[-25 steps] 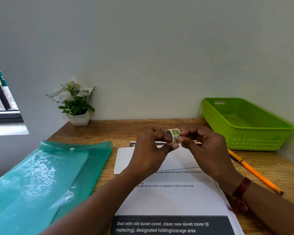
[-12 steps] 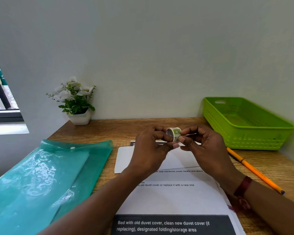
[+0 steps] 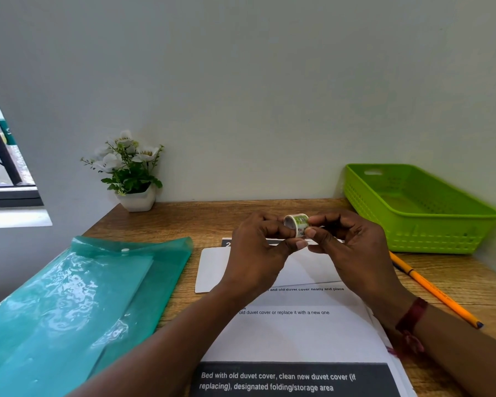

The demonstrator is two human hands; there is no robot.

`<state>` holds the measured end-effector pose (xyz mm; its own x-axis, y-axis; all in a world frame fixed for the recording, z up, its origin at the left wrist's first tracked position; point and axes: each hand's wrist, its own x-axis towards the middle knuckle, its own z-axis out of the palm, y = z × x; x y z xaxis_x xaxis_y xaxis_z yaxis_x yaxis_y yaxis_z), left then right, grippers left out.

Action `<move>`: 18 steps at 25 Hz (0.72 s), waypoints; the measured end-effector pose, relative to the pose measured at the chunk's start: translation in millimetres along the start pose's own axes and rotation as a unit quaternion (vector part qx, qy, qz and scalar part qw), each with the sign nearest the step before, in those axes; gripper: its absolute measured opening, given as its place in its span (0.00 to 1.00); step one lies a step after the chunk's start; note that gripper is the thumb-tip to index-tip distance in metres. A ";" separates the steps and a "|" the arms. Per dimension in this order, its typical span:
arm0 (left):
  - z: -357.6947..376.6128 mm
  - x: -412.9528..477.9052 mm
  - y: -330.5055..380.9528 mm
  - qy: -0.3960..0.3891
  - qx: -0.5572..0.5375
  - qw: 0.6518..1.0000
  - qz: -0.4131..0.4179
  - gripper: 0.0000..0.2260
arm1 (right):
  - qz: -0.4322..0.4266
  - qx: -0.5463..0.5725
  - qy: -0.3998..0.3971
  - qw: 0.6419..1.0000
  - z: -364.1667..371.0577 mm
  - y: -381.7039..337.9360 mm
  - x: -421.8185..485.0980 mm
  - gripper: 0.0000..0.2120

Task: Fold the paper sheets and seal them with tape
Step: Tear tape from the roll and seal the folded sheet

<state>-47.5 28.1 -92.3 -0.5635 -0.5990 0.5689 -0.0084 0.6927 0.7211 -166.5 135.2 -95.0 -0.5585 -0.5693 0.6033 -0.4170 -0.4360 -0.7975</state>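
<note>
While both hands hold it up, the tape roll (image 3: 296,223) lies on its side with its axis running left to right between them, and its open core faces the left hand (image 3: 258,253). Compared with a second ago, little differs: roll and hands keep almost the same place. The left hand's curled fingers and thumb pinch the roll's left end, and the right hand (image 3: 352,247) pinches its printed band between forefinger and thumb. The roll hangs between the fingertips, above the far end of the paper sheets (image 3: 298,333) on the table (image 3: 201,219).
</note>
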 end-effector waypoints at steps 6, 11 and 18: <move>1.5 -0.7 0.7 0.000 -0.026 1.000 -0.010 0.06 | 0.006 -0.002 0.004 1.000 -2.1 3.2 0.7 0.05; 2.8 -0.8 -0.9 -0.005 -0.023 1.000 -0.012 0.06 | 0.012 -0.003 0.001 1.000 -2.5 3.8 2.2 0.03; 4.6 -1.9 -4.4 0.001 -0.009 1.000 0.001 0.07 | 0.033 -0.048 -0.041 0.997 -3.5 10.2 3.7 0.12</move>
<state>-50.2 28.0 -98.3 -0.5625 -0.5982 0.5708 0.0084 0.6862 0.7274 -175.3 131.1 -100.9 -0.5285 -0.6513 0.5445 -0.4503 -0.3287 -0.8302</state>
